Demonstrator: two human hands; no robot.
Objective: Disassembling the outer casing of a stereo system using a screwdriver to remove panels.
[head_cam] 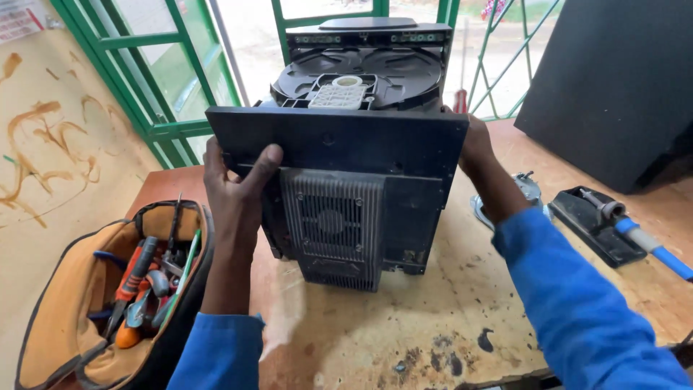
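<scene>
While both hands gripped it, the black disc player [346, 173] stood tilted on the worn wooden tabletop [404, 325], grille side facing the camera, disc tray up top. Left hand [234, 188] had its grip closed on the unit's left edge, thumb across the front panel. Right hand [476, 148] held the right edge, fingers hidden behind, so grip width unclear. Open tool bag [79, 303] w/ pliers sat at left; soldering iron stand [595, 224] lay at right, well apart

One disc player [346, 144], centre; two hands, left hand [234, 188] and right hand [473, 144]; one tool bag [65, 303], near left; one soldering iron [642, 238], right.
</scene>
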